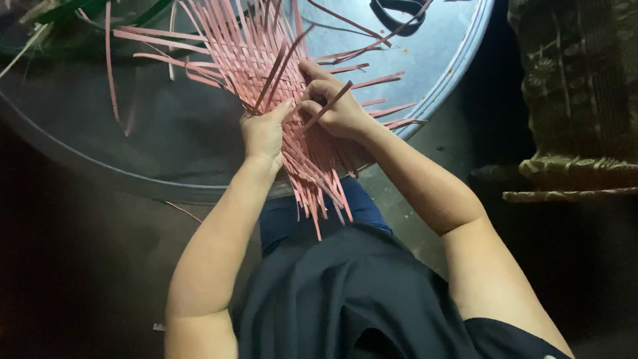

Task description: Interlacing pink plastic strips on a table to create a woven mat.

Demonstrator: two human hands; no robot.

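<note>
Left hand (264, 133) is pressed flat-ish on the woven pink strip mat (266, 60), thumb up against the weave edge, fingers curled under or behind it; can't tell how far they close. Right hand (335, 106) is pinched around one loose strip (330, 103), fingers bunched tight, with the strip end sticking up past the knuckles.

Handling, my read: the strips look thin, flat and light, springy rather than limp, since the free ends fan out straight. Probably smooth and prone to sliding out of the weave, and likely to kink if bent hard. Best hold is near the crossing point, pinching flat faces, with the other hand pinning the woven part.

The mat lies on the round grey metal counter (425, 66), its near end hanging off the rim toward the person's lap. Free strip ends splay out on all sides of the mat. A dark loop-shaped object (399, 16) sits beyond the mat, far right. Green strips (40, 13) lie far left of it. A patterned fabric seat (578, 80) stands well apart to the right.
</note>
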